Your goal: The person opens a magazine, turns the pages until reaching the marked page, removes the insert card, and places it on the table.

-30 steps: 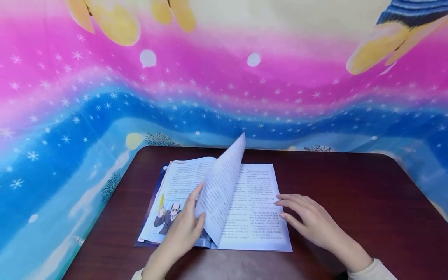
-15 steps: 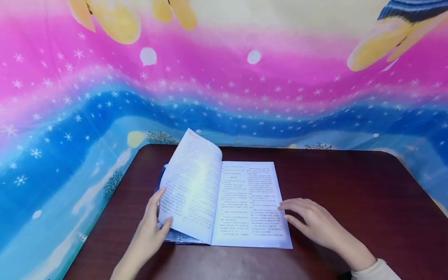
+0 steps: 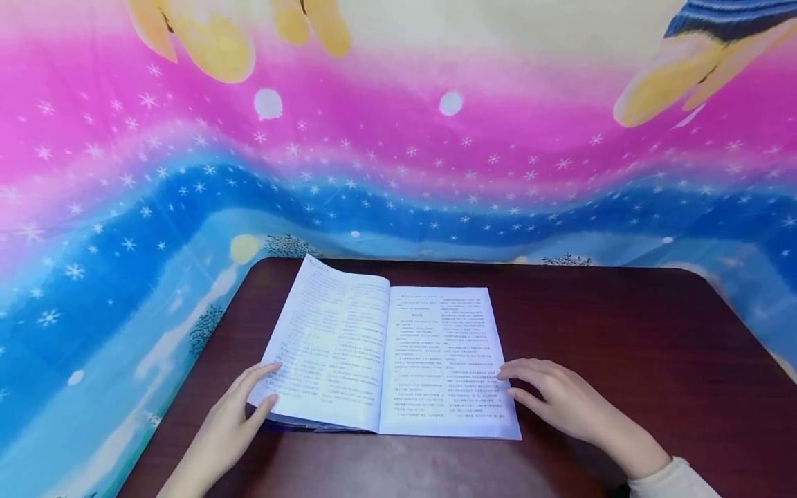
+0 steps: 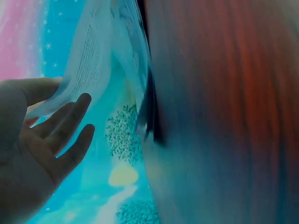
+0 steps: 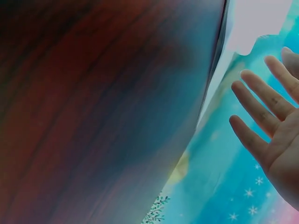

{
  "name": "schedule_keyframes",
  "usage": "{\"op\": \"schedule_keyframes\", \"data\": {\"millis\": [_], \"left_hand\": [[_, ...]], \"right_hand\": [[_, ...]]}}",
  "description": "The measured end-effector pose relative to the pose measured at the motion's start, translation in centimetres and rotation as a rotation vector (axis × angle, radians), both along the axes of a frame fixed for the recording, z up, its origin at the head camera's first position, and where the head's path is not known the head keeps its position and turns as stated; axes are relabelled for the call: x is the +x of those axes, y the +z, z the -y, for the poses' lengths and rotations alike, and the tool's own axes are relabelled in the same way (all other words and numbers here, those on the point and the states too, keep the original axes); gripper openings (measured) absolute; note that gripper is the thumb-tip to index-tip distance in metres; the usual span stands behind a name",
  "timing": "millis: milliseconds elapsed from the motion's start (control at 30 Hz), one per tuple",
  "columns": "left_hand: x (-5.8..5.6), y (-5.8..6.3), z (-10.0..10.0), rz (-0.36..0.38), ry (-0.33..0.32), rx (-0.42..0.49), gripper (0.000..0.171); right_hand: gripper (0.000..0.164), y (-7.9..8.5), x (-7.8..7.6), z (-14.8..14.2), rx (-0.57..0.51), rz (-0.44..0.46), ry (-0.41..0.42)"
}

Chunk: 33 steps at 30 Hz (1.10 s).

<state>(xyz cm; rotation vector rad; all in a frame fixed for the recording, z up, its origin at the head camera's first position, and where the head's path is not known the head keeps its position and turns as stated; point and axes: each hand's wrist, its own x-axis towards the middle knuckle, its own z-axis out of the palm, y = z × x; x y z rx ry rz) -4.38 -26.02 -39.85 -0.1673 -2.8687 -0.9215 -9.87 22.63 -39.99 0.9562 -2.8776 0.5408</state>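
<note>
An open magazine (image 3: pixel 448 366) with printed text lies on the table in the head view. My left hand (image 3: pixel 227 418) pinches the lower left corner of its left-hand page (image 3: pixel 330 332), thumb on one face and fingers on the other. In the left wrist view that page (image 4: pixel 88 60) curves up, apart from the pages under it. At the magazine's right edge is my right hand (image 3: pixel 560 398), its fingertips beside or touching the edge. The right wrist view shows that hand (image 5: pixel 280 116) with its fingers straight and spread, holding nothing.
The dark brown wooden table (image 3: pixel 610 325) has rounded far corners. Behind it hangs a colourful cloth backdrop (image 3: pixel 398 173) with snowflakes, in pink and blue. Bare tabletop shows to the right of the magazine and along its near side.
My left hand has carried the page leftward from the middle and lowered it over the left side, covering the illustrated page. My right hand has shifted slightly nearer along the right edge.
</note>
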Motion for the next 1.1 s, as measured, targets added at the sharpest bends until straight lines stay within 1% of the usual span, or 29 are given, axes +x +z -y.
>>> {"op": "schedule_keyframes", "data": {"millis": [33, 200, 333, 467, 600, 733, 867, 1000, 1100], "left_hand": [[0.0, 0.0, 0.3, 0.035, -0.003, -0.010, 0.045], [0.3, 0.1, 1.3, 0.140, -0.014, -0.088, 0.040], [0.1, 0.1, 1.4, 0.199, -0.032, -0.161, 0.039], [-0.4, 0.2, 1.1, 0.216, -0.035, -0.241, 0.042], [-0.8, 0.2, 1.0, 0.224, -0.041, -0.291, 0.042], [-1.5, -0.3, 1.2, 0.224, -0.066, -0.313, 0.042], [-1.9, -0.6, 1.5, 0.231, -0.070, -0.314, 0.044], [-2.1, -0.9, 2.0, 0.244, -0.085, -0.307, 0.052], [-2.0, -1.2, 2.3, 0.264, -0.104, -0.304, 0.060]], "right_hand": [[0.028, 0.0, 0.0, 0.0, 0.009, 0.011, 0.000], [0.028, -0.2, 0.2, -0.3, 0.027, 0.043, 0.001], [0.027, -0.3, 0.3, -0.5, 0.026, 0.036, 0.008], [0.027, -0.3, 0.5, -0.6, 0.032, 0.058, 0.005], [0.029, -0.4, 0.7, -0.8, 0.045, 0.094, 0.001], [0.033, -0.7, 0.4, -0.7, 0.061, 0.123, -0.012], [0.038, -1.0, -0.1, -0.4, 0.077, 0.150, -0.013], [0.044, -1.1, -0.5, -0.1, 0.089, 0.156, -0.011], [0.052, -1.2, -0.5, 0.0, 0.093, 0.184, -0.026]]}}
